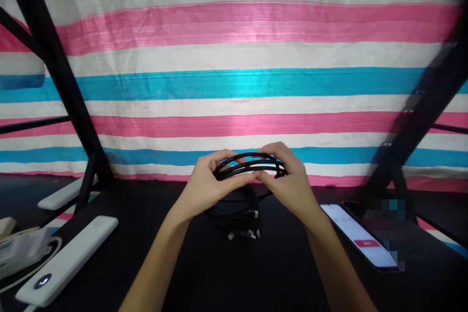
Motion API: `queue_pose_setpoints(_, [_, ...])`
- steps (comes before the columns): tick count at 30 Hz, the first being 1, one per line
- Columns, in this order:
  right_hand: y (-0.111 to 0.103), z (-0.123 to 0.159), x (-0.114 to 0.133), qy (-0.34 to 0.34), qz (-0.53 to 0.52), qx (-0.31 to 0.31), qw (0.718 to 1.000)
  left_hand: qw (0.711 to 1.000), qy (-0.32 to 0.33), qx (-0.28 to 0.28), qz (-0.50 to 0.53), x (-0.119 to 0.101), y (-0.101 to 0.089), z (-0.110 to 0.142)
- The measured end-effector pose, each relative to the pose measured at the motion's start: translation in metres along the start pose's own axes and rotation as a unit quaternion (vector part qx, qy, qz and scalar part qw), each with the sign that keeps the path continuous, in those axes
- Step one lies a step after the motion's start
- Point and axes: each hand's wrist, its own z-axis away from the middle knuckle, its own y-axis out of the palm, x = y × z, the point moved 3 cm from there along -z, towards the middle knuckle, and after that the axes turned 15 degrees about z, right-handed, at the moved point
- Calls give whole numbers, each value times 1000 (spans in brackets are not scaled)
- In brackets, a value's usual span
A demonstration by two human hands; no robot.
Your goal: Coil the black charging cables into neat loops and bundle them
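Between my two hands a coiled black cable (pixel 248 167) is held up above the dark table. My left hand (pixel 209 183) grips the coil's left side, thumb below and fingers behind. On the right side, my right hand (pixel 287 175) closes round the loops, its thumb near the left one. Below and behind my hands, more black cables (pixel 234 222) lie on the table, with several silver metal plugs at their ends. Whether a strand from the held coil runs down to them I cannot tell.
At right, a lit phone (pixel 360 236) lies beside a darker, partly blurred object. To the left are a long white device (pixel 69 258) with a round button, another white bar (pixel 66 194), and a white adapter with cord (pixel 25 253). Black frame posts (pixel 62 73) flank a striped sheet (pixel 241 53).
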Motion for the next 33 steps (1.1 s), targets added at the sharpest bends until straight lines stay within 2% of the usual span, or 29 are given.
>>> queue_pose_setpoints(2, [5,1,-4,41,-38,48,997,1000,-4,0,-10,1,-1,0])
queue_pose_setpoints(4, [7,2,-4,73,-49,64,994,1000,-3,1,-29,3,-3,-2])
queue_pose_setpoints(8, [10,4,-3,82,-42,75,993,984,76,3,-158,8,-14,-7])
queue_pose_setpoints(13, [13,5,-12,89,41,71,993,923,167,32,-344,20,-27,-14])
queue_pose_setpoints(17, [15,6,-9,76,32,72,994,874,234,18,-426,26,-20,-13])
queue_pose_setpoints(21, [19,6,-5,63,23,103,992,819,244,25,-519,34,-8,-12])
queue_pose_setpoints(23, [20,6,-5,61,19,117,991,807,250,15,-536,37,-7,-12])
queue_pose_setpoints(25, [19,6,-7,58,2,133,989,817,259,1,-515,39,-9,-13])
queue_pose_setpoints(27, [17,5,-8,57,-22,147,987,849,249,-9,-466,41,-16,-15])
queue_pose_setpoints(29, [15,3,-10,64,-43,148,986,885,204,-25,-417,45,-26,-19])
queue_pose_setpoints(33, [12,-2,-21,109,-79,72,988,926,101,-86,-352,50,-48,-26])
